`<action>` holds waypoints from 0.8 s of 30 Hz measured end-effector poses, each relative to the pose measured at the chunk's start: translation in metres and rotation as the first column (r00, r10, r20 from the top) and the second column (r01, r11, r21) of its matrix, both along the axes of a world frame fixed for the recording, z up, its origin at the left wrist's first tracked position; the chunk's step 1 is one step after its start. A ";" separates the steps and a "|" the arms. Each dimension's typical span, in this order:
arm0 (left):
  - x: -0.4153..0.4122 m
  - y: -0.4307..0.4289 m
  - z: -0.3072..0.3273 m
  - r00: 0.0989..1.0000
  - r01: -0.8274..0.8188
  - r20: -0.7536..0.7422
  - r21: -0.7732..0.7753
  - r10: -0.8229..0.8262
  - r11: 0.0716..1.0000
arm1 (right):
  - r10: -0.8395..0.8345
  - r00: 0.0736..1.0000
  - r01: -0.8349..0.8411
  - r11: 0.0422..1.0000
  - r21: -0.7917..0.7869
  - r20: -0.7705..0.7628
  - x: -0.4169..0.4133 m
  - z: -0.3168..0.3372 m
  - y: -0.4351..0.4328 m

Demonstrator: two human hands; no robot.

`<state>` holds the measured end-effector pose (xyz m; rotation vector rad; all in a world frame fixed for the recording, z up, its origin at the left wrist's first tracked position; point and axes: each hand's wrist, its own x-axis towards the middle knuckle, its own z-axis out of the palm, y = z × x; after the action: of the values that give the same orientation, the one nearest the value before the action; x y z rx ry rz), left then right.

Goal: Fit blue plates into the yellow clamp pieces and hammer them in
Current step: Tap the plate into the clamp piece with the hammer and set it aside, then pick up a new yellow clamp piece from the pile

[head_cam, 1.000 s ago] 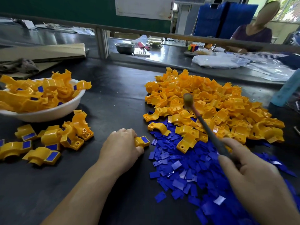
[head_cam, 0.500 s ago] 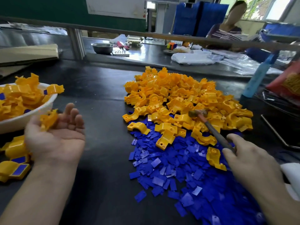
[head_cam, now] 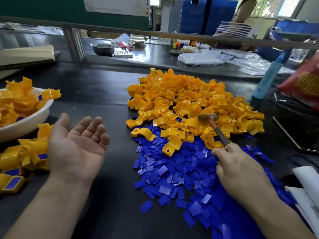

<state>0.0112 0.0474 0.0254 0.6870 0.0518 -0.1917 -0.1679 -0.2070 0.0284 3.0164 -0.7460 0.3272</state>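
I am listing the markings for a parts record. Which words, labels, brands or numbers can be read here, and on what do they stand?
No text can be read.
Red bag: gold print, too blurred to read.
White board on the green wall: faint marks, too small to read.
Yellow clamp pieces, blue plates: no marking shows.

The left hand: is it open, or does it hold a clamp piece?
Open. The left hand lies palm up, its fingers nearly straight, and nothing is in it.
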 end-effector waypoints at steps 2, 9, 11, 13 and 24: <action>-0.007 -0.008 0.000 0.997 0.066 0.038 0.110 -0.070 0.992 | -0.006 0.999 0.004 0.999 0.038 0.050 -0.001 0.000 -0.001; -0.031 -0.038 0.001 0.900 0.360 0.062 0.451 -0.432 0.817 | 0.048 0.863 -0.263 0.893 0.366 0.503 -0.004 0.014 0.015; -0.043 -0.046 -0.005 0.815 0.461 0.061 0.532 -0.576 0.710 | -0.016 0.805 -0.404 0.717 0.568 0.592 -0.004 0.017 0.028; -0.057 -0.053 -0.011 0.710 0.562 0.049 0.561 -0.702 0.607 | -0.094 0.763 -0.539 0.452 0.710 0.639 -0.003 0.018 0.041; -0.059 -0.059 -0.013 0.842 0.473 -0.012 0.501 -0.540 0.725 | 0.172 0.970 -0.202 0.963 0.177 0.173 -0.005 0.013 0.035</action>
<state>-0.0476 -0.0119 0.0126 1.2178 -0.2352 -0.6835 -0.1727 -0.1716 0.0415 3.2853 -0.5268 0.5316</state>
